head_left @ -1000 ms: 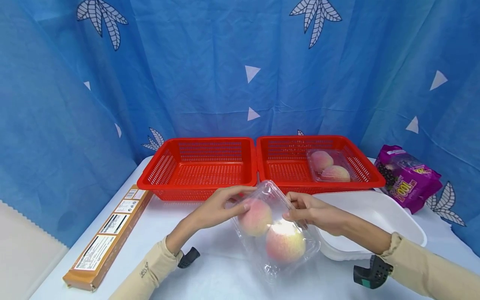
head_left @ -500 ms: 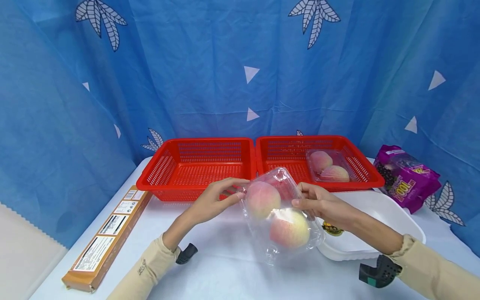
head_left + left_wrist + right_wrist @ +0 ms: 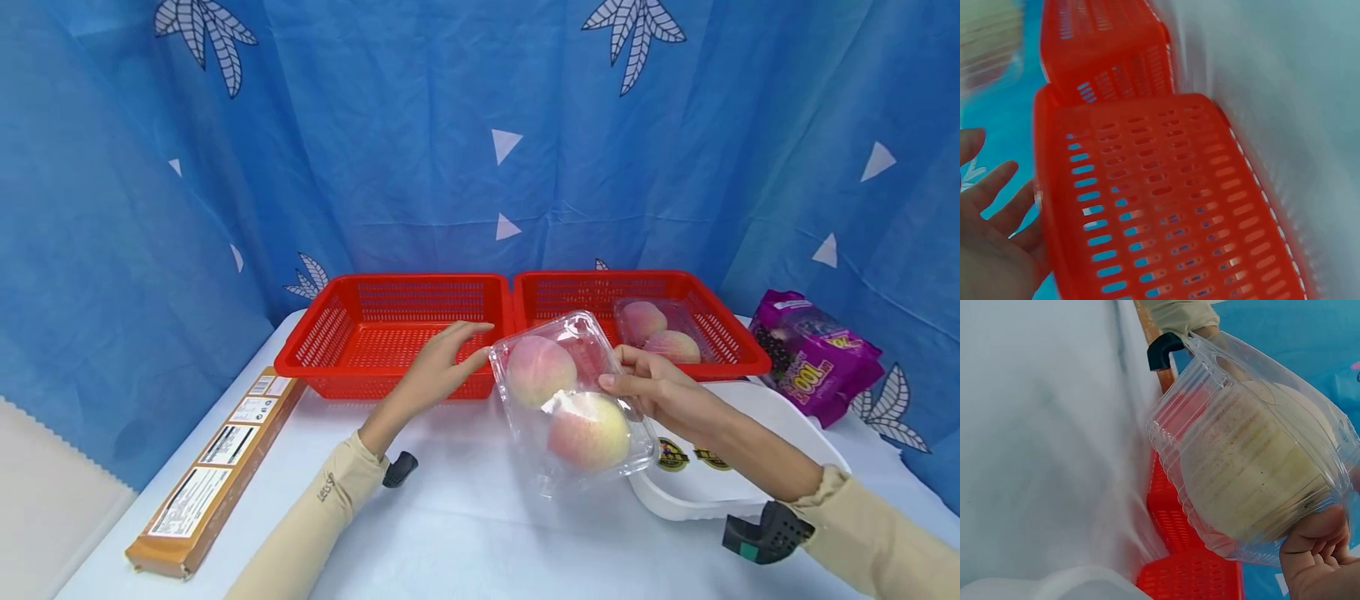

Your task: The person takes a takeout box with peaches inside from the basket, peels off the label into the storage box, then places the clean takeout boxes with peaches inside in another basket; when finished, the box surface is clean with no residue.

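Note:
A clear plastic clamshell pack of peaches (image 3: 588, 433) hangs tilted above the table, two peaches showing through its lid. My right hand (image 3: 667, 392) grips its right edge, thumb on top; in the right wrist view the fingers (image 3: 1322, 544) pinch the plastic rim. My left hand (image 3: 442, 367) has its fingers extended at the pack's upper left corner, in front of the left red basket (image 3: 405, 383). In the left wrist view that hand (image 3: 997, 237) is spread beside the basket wall and holds nothing.
The right red basket (image 3: 540, 368) contains another peach pack (image 3: 671, 346). A white tray (image 3: 795, 467) with round stickers sits at the right, near a purple bag (image 3: 813, 367). An orange-brown long box (image 3: 217, 467) lies along the left. A blue curtain (image 3: 420, 167) hangs behind.
The peach pack has risen away from me and slightly right in my right hand. My left hand has loosened from it, fingers straightening. More of the white tray's stickers show.

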`<state>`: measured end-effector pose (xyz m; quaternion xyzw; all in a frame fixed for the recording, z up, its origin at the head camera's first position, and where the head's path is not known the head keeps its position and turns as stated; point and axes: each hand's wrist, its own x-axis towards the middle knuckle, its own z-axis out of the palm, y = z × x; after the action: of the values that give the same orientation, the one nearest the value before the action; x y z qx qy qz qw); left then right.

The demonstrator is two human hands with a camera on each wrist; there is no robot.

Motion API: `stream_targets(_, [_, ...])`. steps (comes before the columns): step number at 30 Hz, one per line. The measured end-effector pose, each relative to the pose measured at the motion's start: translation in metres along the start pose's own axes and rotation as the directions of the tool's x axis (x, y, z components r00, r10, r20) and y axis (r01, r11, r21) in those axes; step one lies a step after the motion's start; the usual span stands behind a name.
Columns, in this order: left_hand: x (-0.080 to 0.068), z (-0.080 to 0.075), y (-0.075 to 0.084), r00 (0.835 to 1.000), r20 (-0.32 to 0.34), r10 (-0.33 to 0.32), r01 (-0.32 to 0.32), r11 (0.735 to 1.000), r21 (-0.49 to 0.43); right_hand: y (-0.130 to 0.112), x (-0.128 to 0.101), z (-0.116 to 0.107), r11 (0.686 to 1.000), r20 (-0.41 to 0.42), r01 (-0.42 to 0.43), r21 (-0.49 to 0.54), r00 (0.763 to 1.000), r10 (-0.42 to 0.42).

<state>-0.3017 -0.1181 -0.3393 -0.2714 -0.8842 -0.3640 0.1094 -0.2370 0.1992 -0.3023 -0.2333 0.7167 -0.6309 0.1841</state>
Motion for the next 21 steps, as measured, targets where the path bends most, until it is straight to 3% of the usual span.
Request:
stream_targets(5, [0.016,0.009,-0.004,0.999,0.032,-0.018,0.013,0.99,0.141,-0.006,0.001,-0.005,1.0,-0.037,0.027,0.003,0.999,-0.027])
stream_targets(11, [0.03,0.019,-0.003,0.996,0.08,-0.047,0.021,0.954,0.298,-0.012,0.005,-0.01,0.998,-0.13,0.055,0.037,0.99,-0.05])
stream_targets(21, [0.037,0.032,0.001,0.988,0.143,-0.051,0.002,0.946,0.325,-0.022,0.021,-0.028,0.999,-0.221,-0.018,0.04,0.975,0.027])
